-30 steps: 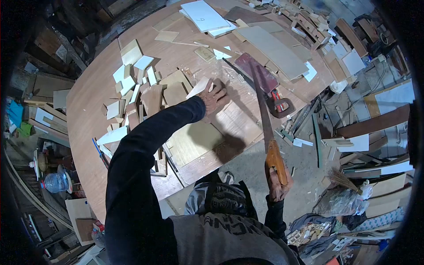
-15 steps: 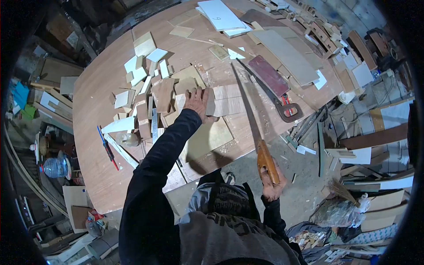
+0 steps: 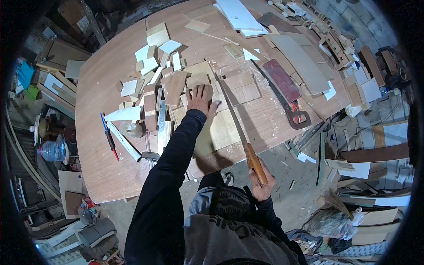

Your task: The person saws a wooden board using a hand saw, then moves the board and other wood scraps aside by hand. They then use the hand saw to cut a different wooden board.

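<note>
My left hand (image 3: 199,100) presses down on pale wood pieces, fingers spread and thumb out to the right. Under and below it lies a square wooden board (image 3: 218,134) near the table's front edge. My right hand (image 3: 261,182) is wrapped round the wooden handle of a handsaw (image 3: 235,115), low in front of the table. The saw's long blade points away from me and passes over a light wood strip (image 3: 242,92), just right of my left thumb. Close by on the left is a heap of small offcuts (image 3: 174,86).
A second saw (image 3: 278,95) with a dark handle lies on the right of the table (image 3: 101,172), beside a maroon block (image 3: 282,79). White panels (image 3: 238,15) are stacked at the back. A red-and-blue tool (image 3: 109,137) and a clear jar (image 3: 131,129) rest on the left.
The saw has swung left, its blade now across the wood strip beside my left hand. My right hand has moved slightly left; my left hand stays pressed on the wood. The view has shifted a little.
</note>
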`<state>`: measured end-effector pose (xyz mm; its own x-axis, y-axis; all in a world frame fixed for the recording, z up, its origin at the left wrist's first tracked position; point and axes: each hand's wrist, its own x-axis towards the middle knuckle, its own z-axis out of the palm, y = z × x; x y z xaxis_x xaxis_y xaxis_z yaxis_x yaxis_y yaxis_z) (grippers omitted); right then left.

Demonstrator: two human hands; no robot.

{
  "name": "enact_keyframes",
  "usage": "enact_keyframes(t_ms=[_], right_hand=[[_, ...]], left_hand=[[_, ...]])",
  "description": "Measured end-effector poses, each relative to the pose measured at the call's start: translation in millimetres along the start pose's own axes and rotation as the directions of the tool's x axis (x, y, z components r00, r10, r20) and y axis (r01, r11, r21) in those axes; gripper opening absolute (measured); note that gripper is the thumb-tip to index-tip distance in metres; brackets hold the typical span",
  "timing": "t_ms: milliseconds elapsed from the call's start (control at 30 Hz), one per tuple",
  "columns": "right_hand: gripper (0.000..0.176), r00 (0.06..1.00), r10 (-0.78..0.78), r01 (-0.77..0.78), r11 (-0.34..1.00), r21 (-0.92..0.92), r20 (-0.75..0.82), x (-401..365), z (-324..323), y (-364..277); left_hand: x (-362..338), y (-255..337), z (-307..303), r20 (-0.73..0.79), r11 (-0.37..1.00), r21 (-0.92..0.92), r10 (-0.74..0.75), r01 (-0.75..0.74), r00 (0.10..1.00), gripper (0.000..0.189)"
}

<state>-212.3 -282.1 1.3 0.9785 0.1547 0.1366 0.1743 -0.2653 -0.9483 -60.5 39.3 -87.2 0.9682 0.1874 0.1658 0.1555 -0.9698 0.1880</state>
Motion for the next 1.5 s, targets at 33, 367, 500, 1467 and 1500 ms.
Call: enact_keyframes(t_ms=[33, 367, 500, 1467, 1500], right_hand=[[0.046, 1.000, 0.019, -0.017, 0.999, -0.045, 0.025, 0, -1, -1], [0.046, 0.993, 0.106, -0.106, 0.994, 0.006, 0.048, 1, -2, 7], [0.047, 0.992, 0.102, -0.099, 0.994, -0.039, 0.076, -3, -8, 9], [0.048, 0.998, -0.001, 0.009, 0.993, -0.122, 0.063, 6, -7, -20], [0.048, 0.997, 0.024, -0.013, 0.991, -0.133, 0.078, 6, -7, -22]], left_hand=[[-1, 0, 5, 0.004, 1.000, -0.001, -0.008, 0.008, 1.000, 0.086], [15, 18, 1, -0.107, 0.991, -0.035, -0.135, 0.132, 0.985, 0.065], [14, 25, 9, -0.162, 0.979, -0.026, -0.205, 0.204, 0.965, 0.058], [42, 29, -6, -0.109, 0.988, -0.025, -0.154, 0.152, 0.982, 0.026], [43, 27, 0, -0.109, 0.988, -0.026, -0.154, 0.152, 0.982, 0.026]])
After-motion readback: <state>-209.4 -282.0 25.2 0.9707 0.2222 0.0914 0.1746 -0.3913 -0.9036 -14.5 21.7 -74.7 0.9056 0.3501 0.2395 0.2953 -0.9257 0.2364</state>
